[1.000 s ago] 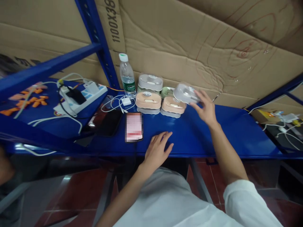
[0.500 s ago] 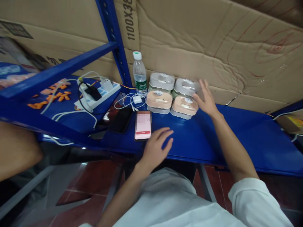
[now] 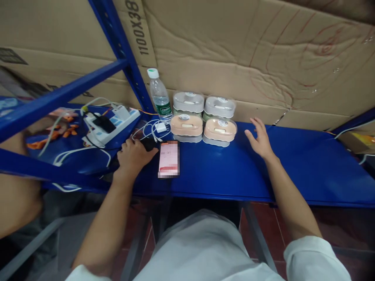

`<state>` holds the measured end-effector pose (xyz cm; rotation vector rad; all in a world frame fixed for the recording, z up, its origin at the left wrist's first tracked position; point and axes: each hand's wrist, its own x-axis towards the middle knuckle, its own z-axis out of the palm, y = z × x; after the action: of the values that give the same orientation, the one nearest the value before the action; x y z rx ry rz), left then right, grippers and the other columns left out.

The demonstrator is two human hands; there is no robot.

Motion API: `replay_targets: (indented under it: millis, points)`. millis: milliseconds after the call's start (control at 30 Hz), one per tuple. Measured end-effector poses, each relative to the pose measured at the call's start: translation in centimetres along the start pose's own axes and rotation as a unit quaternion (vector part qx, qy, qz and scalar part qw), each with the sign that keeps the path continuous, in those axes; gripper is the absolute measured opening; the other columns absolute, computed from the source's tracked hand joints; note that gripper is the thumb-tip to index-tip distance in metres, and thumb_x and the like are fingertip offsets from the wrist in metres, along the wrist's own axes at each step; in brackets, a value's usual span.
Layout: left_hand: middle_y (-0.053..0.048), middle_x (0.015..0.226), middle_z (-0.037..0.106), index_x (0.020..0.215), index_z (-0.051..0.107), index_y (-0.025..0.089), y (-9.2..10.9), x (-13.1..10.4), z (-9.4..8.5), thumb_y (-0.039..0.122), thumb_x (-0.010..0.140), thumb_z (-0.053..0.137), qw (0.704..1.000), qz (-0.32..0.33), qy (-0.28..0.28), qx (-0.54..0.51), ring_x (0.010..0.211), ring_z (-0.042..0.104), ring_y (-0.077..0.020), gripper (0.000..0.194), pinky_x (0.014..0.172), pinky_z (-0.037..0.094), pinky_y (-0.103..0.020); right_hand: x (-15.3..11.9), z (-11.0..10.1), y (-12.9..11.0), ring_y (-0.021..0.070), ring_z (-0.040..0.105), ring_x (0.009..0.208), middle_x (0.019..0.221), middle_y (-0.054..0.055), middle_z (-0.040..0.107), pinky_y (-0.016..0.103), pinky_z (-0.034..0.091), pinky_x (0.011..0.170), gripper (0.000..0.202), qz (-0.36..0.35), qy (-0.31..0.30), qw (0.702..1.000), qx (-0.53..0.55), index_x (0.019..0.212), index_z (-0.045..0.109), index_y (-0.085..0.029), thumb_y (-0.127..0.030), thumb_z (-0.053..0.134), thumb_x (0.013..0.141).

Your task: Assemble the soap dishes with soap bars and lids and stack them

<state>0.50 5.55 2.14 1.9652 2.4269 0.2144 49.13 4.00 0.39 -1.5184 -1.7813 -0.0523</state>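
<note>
My left hand [image 3: 131, 156] lies over a dark phone [image 3: 149, 143] on the blue table, its fingers spread; whether it grips the phone is hidden. Beside it a lit phone [image 3: 169, 160] lies screen up. My right hand [image 3: 260, 140] hovers with fingers apart and nothing in them, to the right of the oval boxes. Those boxes stand in two rows of stacks: a grey-topped box [image 3: 188, 102] and another grey-topped box [image 3: 219, 106] behind, a peach-topped box [image 3: 186, 125] and another peach-topped box [image 3: 220, 129] in front.
A water bottle [image 3: 160, 95] stands behind a white charger [image 3: 160, 127] and its cable. Left are a power strip [image 3: 114, 123], orange pieces [image 3: 70, 130] and a blue shelf frame [image 3: 58, 95]. Another person's arm [image 3: 17, 195] shows at the left edge. Cardboard [image 3: 205, 50] rises behind the table.
My left hand has moved left, past the lit phone onto the dark phone. My right hand has drawn away from the boxes, down and slightly right. The view has shifted.
</note>
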Motion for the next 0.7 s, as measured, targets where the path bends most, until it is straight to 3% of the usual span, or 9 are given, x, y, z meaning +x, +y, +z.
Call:
replay_targets:
  millis: [167,333,433,567,700]
  points:
    - [-0.036,0.140,0.059,0.143,0.052,-0.003,0.7,0.1,0.2,0.056,0.086,0.068,0.999,-0.010,0.035,-0.012,0.134,0.057,-0.0515,0.083,0.105,0.051,-0.062,-0.1,-0.8,-1.0,0.0350,0.040,0.157,0.169,0.013,0.040,0.066,0.041,0.123,0.066,-0.009,-0.009,1.000,0.004,0.161,0.044,-0.033,-0.067,0.049,0.104]
    - [-0.034,0.146,0.058,0.159,0.038,0.003,-2.3,0.0,0.9,0.060,0.086,0.068,0.996,0.025,0.015,-0.087,0.137,0.056,-0.0523,0.097,0.108,0.049,-0.065,-3.3,-3.2,-2.8,0.0358,0.035,0.160,0.172,0.013,0.036,0.065,0.039,0.125,0.069,0.004,-0.038,0.999,-0.009,0.164,0.039,-0.032,-0.063,0.054,0.104]
    - [-0.029,0.146,0.060,0.165,0.032,0.007,-5.1,-2.2,1.9,0.062,0.087,0.066,0.982,0.071,0.050,-0.170,0.140,0.056,-0.0479,0.101,0.114,0.047,-0.061,-8.0,-5.0,-3.5,0.0354,0.032,0.161,0.174,0.010,0.034,0.062,0.039,0.127,0.068,0.032,-0.068,0.997,-0.024,0.165,0.038,-0.035,-0.058,0.056,0.104]
    - [-0.025,0.151,0.056,0.161,0.043,0.011,-7.3,-6.7,3.3,0.059,0.094,0.063,0.962,0.107,0.124,-0.217,0.146,0.052,-0.0428,0.085,0.121,0.045,-0.056,-14.1,-6.5,-3.4,0.0374,0.035,0.160,0.173,0.009,0.036,0.062,0.044,0.124,0.066,0.110,-0.073,0.991,-0.037,0.164,0.042,-0.035,-0.057,0.057,0.104]
    - [-0.021,0.157,0.050,0.156,0.052,0.018,-7.5,-8.7,4.1,0.058,0.098,0.061,0.955,0.126,0.152,-0.222,0.148,0.050,-0.0405,0.071,0.122,0.045,-0.056,-15.8,-6.3,-3.0,0.0363,0.039,0.158,0.171,0.012,0.039,0.059,0.045,0.123,0.062,0.139,-0.047,0.988,-0.040,0.160,0.047,-0.032,-0.058,0.056,0.104]
